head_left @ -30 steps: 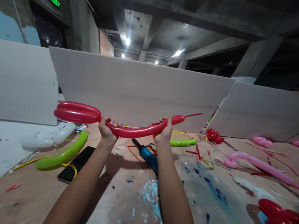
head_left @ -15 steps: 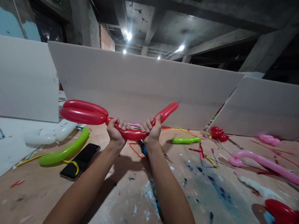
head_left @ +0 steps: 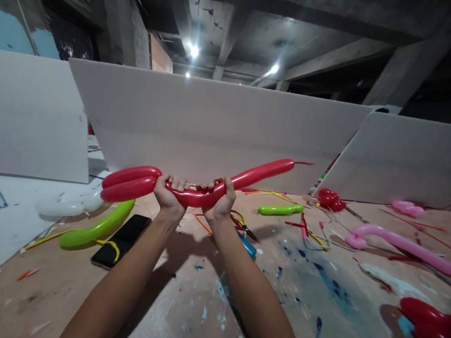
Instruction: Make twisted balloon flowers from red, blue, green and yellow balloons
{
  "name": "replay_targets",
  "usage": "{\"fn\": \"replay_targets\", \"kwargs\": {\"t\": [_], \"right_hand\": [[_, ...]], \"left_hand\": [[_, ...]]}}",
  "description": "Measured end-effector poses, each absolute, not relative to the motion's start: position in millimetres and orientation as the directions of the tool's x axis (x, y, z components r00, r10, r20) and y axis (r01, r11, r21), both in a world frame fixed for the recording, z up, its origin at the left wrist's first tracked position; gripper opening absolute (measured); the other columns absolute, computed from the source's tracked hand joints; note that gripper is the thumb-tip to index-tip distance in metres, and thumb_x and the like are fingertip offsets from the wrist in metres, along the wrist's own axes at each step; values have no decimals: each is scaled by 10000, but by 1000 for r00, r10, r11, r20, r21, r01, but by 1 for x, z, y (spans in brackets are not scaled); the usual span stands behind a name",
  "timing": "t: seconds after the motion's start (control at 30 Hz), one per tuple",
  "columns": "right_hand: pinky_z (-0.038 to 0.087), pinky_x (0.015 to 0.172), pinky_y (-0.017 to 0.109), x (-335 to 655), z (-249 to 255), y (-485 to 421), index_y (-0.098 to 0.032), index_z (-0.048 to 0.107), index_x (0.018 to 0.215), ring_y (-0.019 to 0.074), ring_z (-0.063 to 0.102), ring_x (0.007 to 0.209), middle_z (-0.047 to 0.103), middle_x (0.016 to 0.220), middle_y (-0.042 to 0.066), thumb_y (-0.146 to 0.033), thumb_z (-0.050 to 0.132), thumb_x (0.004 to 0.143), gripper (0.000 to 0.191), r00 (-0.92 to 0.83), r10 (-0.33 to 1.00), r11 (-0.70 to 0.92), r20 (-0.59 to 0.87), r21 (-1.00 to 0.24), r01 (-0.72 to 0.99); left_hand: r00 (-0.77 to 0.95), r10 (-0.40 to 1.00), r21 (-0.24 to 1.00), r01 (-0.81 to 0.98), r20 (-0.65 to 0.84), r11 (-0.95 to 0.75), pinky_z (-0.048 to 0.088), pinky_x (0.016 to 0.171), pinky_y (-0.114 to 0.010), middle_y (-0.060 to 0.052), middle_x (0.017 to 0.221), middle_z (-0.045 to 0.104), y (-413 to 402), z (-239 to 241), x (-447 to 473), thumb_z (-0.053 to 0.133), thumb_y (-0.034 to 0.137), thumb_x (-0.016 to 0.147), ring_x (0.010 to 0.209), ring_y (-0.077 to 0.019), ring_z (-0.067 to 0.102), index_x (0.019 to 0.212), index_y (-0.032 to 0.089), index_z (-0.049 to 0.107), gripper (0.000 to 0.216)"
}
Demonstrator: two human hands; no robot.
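A long red balloon [head_left: 266, 175] is held up in front of me, above the table. Its left end is folded into two side-by-side lobes, and its right end rises to a thin uninflated tip. My left hand [head_left: 171, 192] wraps round it just beside the lobes. Further right, my right hand [head_left: 218, 199] grips the same balloon, fingers curled over it. Between the hands the balloon sags slightly. Below my right forearm lie scissors [head_left: 249, 231] and a blue tool [head_left: 247, 244], partly hidden by the arm.
Left of my arms are a black phone [head_left: 122, 241], a green balloon [head_left: 98, 227] and a white balloon [head_left: 62, 207]. To the right lie a short green balloon [head_left: 280, 209], a pink balloon [head_left: 409, 246] and red balloons [head_left: 429, 325]. White boards [head_left: 220, 127] stand behind.
My right hand has moved slightly left, closer to my left hand. The balloon's right end now reaches further right, its thin tip showing. The lobes tilt lower, and the scissors have come into view.
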State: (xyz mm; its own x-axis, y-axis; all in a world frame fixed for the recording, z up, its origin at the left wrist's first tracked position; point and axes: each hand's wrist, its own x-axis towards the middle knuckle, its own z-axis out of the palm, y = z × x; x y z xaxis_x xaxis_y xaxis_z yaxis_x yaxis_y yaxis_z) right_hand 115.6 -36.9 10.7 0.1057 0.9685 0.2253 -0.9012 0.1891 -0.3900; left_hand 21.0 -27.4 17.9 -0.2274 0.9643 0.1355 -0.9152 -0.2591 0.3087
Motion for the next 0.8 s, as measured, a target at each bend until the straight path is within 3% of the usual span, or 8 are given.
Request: {"fn": "replay_targets", "kwargs": {"t": [0.2, 0.33, 0.8], "right_hand": [[368, 402, 187, 113, 8, -35, -196, 393, 563, 44, 318, 319, 333, 367, -109, -432, 571, 792, 373, 123, 970, 196, 211, -370, -908], [244, 337, 166, 114, 8, -35, -195, 332, 525, 34, 215, 284, 255, 326, -112, -401, 525, 817, 406, 119, 966, 203, 231, -386, -900], [208, 299, 160, 113, 14, -38, -202, 244, 505, 38, 173, 256, 227, 300, -105, -323, 441, 854, 418, 122, 967, 207, 223, -412, -887]], "left_hand": [[-206, 962, 379, -888, 181, -262, 317, 423, -215, 79, 403, 276, -34, 14, 32, 531, 196, 711, 348, -54, 320, 525, 190, 297, 298], [-186, 955, 398, -878, 229, -267, 315, 413, -219, 75, 394, 270, -37, 13, 37, 538, 200, 714, 335, -55, 314, 506, 188, 292, 322], [-159, 958, 399, -883, 239, -246, 345, 426, -206, 77, 405, 287, -39, 13, 38, 569, 186, 677, 348, -47, 333, 512, 183, 313, 304]]}}
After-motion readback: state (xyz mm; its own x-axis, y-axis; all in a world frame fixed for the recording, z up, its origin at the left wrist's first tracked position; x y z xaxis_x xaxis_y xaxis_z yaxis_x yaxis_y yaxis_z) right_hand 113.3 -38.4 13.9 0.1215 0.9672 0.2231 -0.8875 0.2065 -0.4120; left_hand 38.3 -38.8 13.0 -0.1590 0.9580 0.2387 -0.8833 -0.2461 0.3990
